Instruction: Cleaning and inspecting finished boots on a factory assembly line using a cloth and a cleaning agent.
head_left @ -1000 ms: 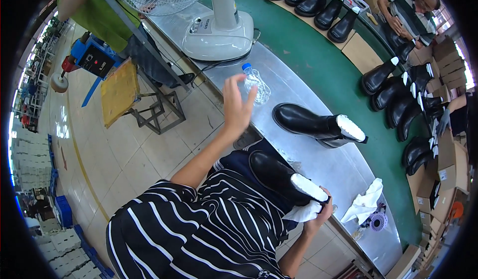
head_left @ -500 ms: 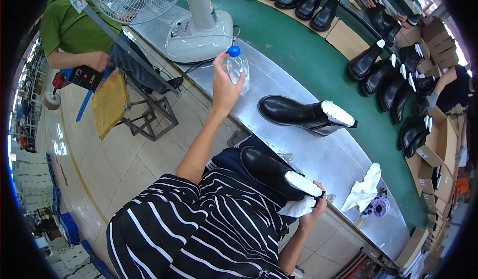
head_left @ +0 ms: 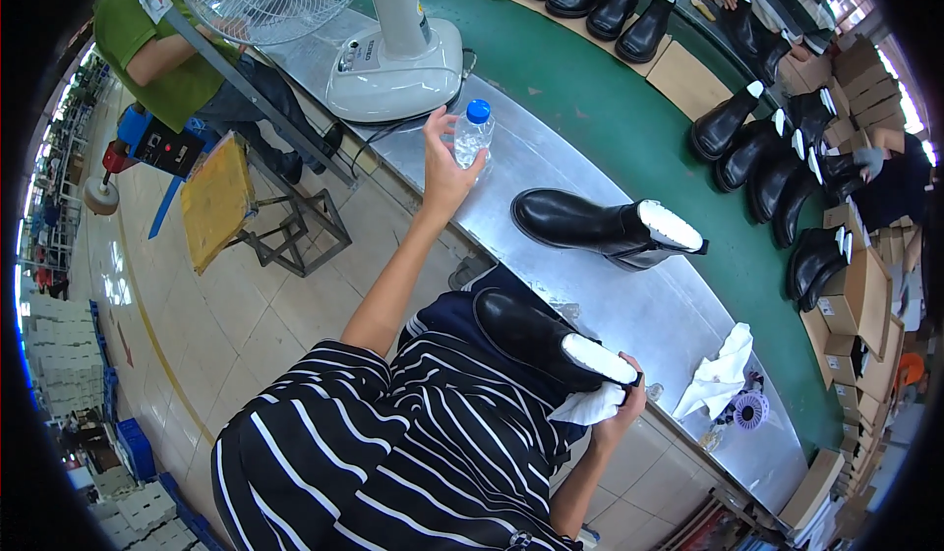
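Observation:
On the metal bench edge a small clear plastic bottle (head_left: 474, 143) with a blue cap stands upright. My left hand (head_left: 447, 170) curves beside it, fingers and thumb spread apart; the thumb overlaps the bottle's lower part. Across my lap lies a black ankle boot (head_left: 521, 335), its opening stuffed with white paper. My right hand (head_left: 625, 408) is closed on the boot's top end, with a white cloth (head_left: 588, 406) bunched under the fingers. A second black boot (head_left: 575, 222), also stuffed white, lies on the bench to the right of the bottle.
A grey fan (head_left: 393, 69) stands at the bench's far left. A white cloth (head_left: 718, 369) and a purple round item (head_left: 750, 410) lie at right. Rows of boots (head_left: 728, 118) line the green belt (head_left: 551, 84). Co-workers stand at left and far right; a yellow-topped stool (head_left: 216, 202) is at left.
The bottle, tilted earlier, now stands straighter, its cap shifted right. My left hand has moved slightly. The co-worker at left has bent and drawn an arm back. My right hand stays put.

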A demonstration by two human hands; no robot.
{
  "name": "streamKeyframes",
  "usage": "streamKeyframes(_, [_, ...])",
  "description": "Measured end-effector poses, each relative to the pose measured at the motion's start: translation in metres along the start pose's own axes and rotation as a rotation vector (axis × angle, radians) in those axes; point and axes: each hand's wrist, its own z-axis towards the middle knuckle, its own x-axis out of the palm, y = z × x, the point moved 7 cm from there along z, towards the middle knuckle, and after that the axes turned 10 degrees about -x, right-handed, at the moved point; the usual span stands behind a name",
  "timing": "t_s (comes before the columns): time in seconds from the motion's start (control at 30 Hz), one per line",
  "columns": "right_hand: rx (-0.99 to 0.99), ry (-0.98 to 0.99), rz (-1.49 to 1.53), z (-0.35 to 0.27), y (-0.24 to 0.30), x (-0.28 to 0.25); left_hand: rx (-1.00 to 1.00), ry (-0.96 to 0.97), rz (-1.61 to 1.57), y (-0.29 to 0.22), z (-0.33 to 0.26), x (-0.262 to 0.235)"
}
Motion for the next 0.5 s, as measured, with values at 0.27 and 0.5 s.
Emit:
streamKeyframes(0.27, [-0.019, -0.004, 0.0, 0.005, 0.004, 0.005, -0.012, -0.031, 0.052, 0.001, 0.001, -0.004])
streamKeyframes(0.5, [-0.001, 0.012, -0.027, 0.006, 0.0, 0.006, 0.011, -0.173, 0.094, -0.017, -0.016, -0.026])
